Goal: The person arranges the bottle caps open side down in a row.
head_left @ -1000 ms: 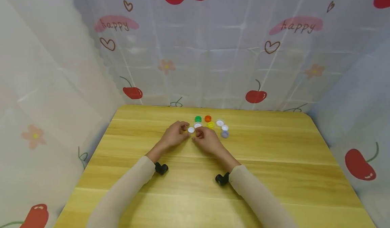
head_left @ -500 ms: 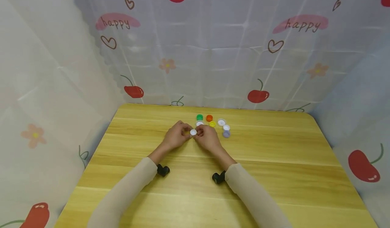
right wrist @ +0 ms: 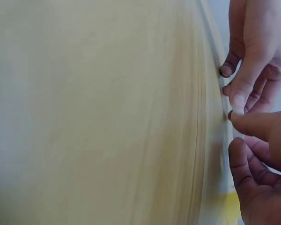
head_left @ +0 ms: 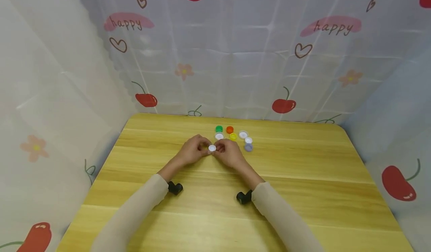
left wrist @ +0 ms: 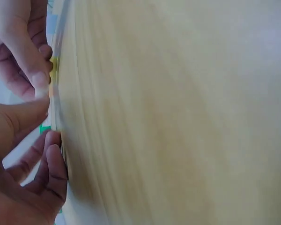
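A small round white bottle cap (head_left: 212, 148) is held between the two hands just above the table, its hollow face turned toward the head camera. My left hand (head_left: 193, 150) pinches its left side with thumb and fingers. On the opposite side, my right hand (head_left: 230, 154) grips the same cap, the fingertips of both hands almost meeting. In the left wrist view the thumbs come together and mostly hide the cap; in the right wrist view only a pale sliver shows. Right behind the hands lies a larger white cap (head_left: 219, 136) with a clear rim.
Beyond the hands lie a green cap (head_left: 219, 129), an orange cap (head_left: 230, 129) and a yellow cap (head_left: 233, 136). To their right are a white cap with a clear rim (head_left: 243, 134), a plain white cap (head_left: 248, 140) and a lavender cap (head_left: 248, 147). A printed curtain (head_left: 235, 76) borders the wooden table (head_left: 208, 214).
A second ago the left hand held the white cap and the right fingers stood slightly apart from it. The right hand has since closed in, and both now grip the cap, slightly nearer the body.
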Motion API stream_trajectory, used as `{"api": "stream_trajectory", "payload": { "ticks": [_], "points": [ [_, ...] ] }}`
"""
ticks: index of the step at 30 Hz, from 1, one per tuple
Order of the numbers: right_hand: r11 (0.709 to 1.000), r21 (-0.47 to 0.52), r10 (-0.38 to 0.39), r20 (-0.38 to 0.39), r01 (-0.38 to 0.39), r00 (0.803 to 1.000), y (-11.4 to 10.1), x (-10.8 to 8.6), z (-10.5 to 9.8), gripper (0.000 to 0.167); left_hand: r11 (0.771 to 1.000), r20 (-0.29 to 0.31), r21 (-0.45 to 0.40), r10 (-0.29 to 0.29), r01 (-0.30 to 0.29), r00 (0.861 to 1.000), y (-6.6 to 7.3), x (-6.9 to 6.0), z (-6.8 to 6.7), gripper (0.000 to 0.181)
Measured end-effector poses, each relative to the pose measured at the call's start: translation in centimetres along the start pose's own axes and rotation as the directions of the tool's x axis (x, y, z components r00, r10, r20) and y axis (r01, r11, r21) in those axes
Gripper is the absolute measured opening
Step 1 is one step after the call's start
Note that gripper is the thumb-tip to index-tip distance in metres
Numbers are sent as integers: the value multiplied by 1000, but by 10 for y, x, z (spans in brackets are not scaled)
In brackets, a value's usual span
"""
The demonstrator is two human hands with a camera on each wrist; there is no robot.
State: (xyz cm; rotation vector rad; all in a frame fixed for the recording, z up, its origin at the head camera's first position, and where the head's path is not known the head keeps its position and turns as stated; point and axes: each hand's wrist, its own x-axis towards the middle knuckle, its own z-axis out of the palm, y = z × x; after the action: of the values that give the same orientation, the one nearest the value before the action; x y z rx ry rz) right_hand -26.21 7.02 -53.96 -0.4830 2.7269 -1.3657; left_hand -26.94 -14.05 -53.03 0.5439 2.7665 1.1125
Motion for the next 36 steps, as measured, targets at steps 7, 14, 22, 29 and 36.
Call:
{"api": "stream_trajectory", "payload": {
  "ticks": [7, 14, 22, 29, 36],
  "points": [
    [995, 85, -54, 29, 52, 998, 12, -23, -17, 23, 988, 57, -129, 95, -87, 994, 4, -12, 6, 23],
    [975, 167, -153, 8, 149, 988, 14, -52, -34, 22, 971, 45, -190, 156, -145, 987, 22, -30, 12, 22],
    [965, 169, -199, -17, 199, 980, 11, -85, -44, 24, 947, -18, -237, 219, -217, 975, 41, -58, 25, 22],
    [945, 140, -291, -50, 295, 955, 9, -98, -45, 25, 937, -40, -262, 230, -232, 972, 48, -71, 31, 23],
    [936, 137, -320, -60, 325, 946, 8, -101, -48, 26, 923, 5, -331, 211, -197, 977, 51, -73, 29, 22]
  ]
}}
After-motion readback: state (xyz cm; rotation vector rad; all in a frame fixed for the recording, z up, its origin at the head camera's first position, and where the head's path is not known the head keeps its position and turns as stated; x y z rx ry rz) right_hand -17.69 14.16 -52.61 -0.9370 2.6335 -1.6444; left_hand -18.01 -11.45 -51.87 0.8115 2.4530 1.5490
